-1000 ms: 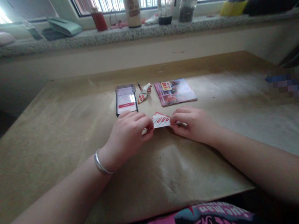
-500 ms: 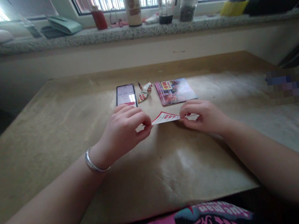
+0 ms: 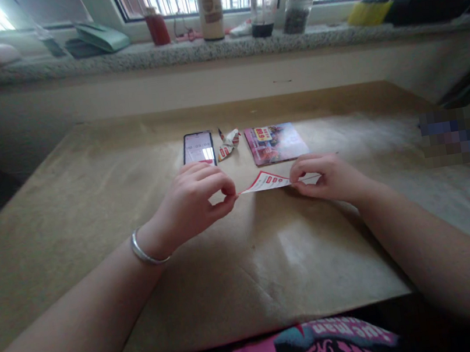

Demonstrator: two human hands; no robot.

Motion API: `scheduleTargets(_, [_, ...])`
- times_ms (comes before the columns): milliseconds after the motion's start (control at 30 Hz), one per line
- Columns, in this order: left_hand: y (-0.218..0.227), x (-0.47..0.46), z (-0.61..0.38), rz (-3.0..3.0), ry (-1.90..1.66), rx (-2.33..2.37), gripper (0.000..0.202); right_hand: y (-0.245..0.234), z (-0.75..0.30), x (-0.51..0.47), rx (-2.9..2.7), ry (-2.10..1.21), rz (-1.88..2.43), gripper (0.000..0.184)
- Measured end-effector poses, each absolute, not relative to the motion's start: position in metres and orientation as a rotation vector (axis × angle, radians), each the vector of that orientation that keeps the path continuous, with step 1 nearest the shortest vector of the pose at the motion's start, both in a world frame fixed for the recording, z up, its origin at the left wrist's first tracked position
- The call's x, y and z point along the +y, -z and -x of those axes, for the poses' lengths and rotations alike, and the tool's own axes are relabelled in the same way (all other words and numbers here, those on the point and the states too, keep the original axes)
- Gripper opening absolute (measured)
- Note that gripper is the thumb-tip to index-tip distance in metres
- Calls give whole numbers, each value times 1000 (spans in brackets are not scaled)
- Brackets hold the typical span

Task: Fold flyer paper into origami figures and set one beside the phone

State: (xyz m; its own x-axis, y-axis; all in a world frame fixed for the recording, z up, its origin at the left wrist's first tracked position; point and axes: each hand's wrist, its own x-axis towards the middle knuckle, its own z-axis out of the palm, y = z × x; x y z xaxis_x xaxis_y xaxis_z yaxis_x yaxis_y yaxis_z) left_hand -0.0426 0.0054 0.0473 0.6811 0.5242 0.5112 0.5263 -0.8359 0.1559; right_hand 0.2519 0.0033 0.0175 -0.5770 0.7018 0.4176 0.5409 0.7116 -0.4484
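Note:
Between my two hands a folded piece of printed paper point(image 3: 269, 181), white with red marks and a red edge, is held in the air above the table. My left hand point(image 3: 200, 193) pinches its left corner between thumb and finger. At the paper's right end, my right hand point(image 3: 323, 177) is closed in a pinch too; a thin pale edge shows inside the loop of its fingers. Just beyond the hands lie a phone point(image 3: 198, 147) with its screen lit, a folded paper crane point(image 3: 228, 144) and a pink printed booklet point(image 3: 276, 142) with a yellow price label.
The tan-covered table point(image 3: 269, 288) stretches out on both sides. Behind it, a granite windowsill point(image 3: 181, 53) carries a red bottle point(image 3: 157, 27), a tall cream can point(image 3: 210, 6), clear containers and a green case point(image 3: 103, 37). A blurred patch point(image 3: 462, 133) covers something at the right.
The right hand has shifted slightly right, and more of the paper shows between the hands. The left hand has barely moved and keeps its pinch.

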Motion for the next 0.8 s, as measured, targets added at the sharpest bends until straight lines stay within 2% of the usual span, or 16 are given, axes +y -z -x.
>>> scheduleTargets(200, [-48, 2, 44, 3098, 1026, -1022, 11, -14, -247, 4, -2449, -356, 933, 9])
scheduleTargets(300, [-41, 4, 43, 3117, 899, -1050, 12, -13, -239, 3, -2549, -237, 848, 11])
scheduleTargets(467, [-23, 9, 40, 3147, 536, -1017, 30, -8, -228, -1, -2649, -67, 786, 20])
scheduleTargets(633, [-11, 12, 36, 3106, 286, -1098, 49, -2, -226, -1, -2578, -116, 764, 21])
scheduleTargets(800, [-17, 6, 35, 3144, 287, -1017, 47, -1, -226, 3, -2601, -94, 865, 18])
